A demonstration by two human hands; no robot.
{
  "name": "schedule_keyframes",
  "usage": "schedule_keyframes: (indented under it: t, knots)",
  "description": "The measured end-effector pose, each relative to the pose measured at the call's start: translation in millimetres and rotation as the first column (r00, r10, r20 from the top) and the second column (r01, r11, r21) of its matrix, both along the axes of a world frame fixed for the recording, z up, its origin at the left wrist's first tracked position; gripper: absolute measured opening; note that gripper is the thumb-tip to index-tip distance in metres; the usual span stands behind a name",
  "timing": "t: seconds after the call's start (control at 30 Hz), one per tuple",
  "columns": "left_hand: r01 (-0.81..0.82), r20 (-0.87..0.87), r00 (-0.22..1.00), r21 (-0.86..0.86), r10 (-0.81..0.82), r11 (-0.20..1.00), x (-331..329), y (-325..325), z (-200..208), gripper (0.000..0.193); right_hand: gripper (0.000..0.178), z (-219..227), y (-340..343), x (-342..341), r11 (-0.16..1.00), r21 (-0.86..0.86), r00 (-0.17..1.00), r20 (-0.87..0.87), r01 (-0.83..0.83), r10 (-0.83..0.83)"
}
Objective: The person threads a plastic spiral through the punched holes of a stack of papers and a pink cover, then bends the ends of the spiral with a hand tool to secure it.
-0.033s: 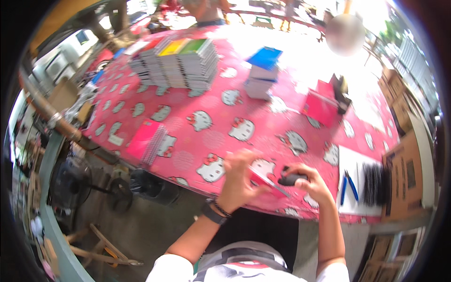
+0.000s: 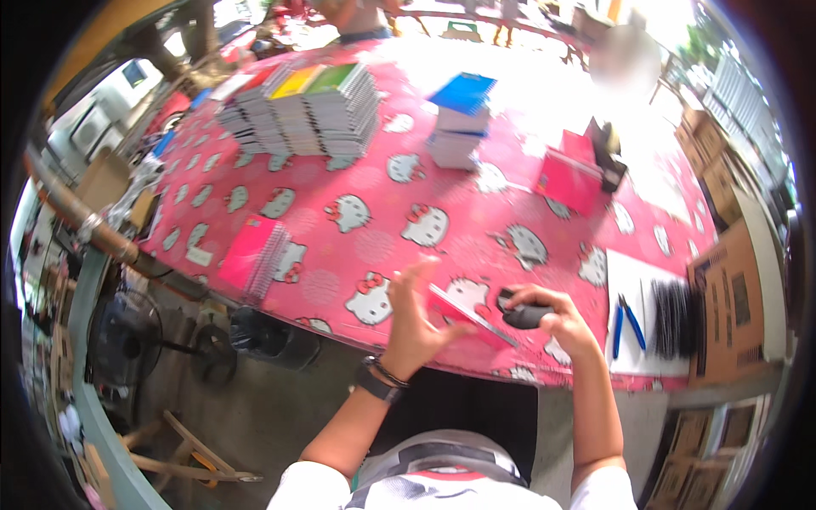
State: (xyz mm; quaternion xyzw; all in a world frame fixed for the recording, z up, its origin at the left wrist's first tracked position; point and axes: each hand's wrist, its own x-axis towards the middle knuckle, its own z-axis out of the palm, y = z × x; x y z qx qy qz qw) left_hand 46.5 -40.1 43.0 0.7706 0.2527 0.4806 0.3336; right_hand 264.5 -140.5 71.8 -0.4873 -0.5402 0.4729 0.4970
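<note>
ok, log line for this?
left hand: at tilted pink notebook | right hand: holding black object | blue-handled pliers: on white sheet

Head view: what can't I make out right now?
All in the head view:
Black object: exact kind, partly covered by the right hand.
Thin pink item: its faces, turned nearly edge-on.
Left hand: exact contact, blurred.
Table: far end, lost in glare.

Strong daylight pours in from the top, bleaching the far end of the table [image 2: 357,272] into white glare; the floor [image 2: 285,416] below is dim. Fine detail looks soft, a round patch at upper right is smeared, and straight edges bow toward blackened corners.
</note>
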Motion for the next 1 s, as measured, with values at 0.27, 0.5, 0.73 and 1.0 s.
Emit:
schedule_keyframes:
  t: [0.27,0.5,0.73,1.0]
  knots:
    - [0.379,0.235,0.924,-0.455,-0.302,0.806,7.1,-3.2,-29.8,0.055,0.05,-3.7,2.8,4.1,0.998,-0.029,0.994,-0.103,-0.05,0.047]
    - [0.378,0.215,0.925,-0.436,-0.314,0.816,0.5,-0.4,-34.8,0.049,0.045,4.2,12.6,-7.0,0.997,-0.066,0.987,-0.157,-0.037,0.026]
    - [0.383,0.231,0.921,-0.402,-0.312,0.832,2.6,1.5,-38.9,0.049,0.041,11.5,25.6,-14.3,1.0,0.021,0.975,0.223,0.002,-0.007]
    - [0.313,0.131,0.95,-0.354,-0.285,0.881,-1.2,4.2,-38.0,0.054,0.057,18.3,32.7,-27.7,0.991,-0.026,0.99,0.046,-0.134,0.136]
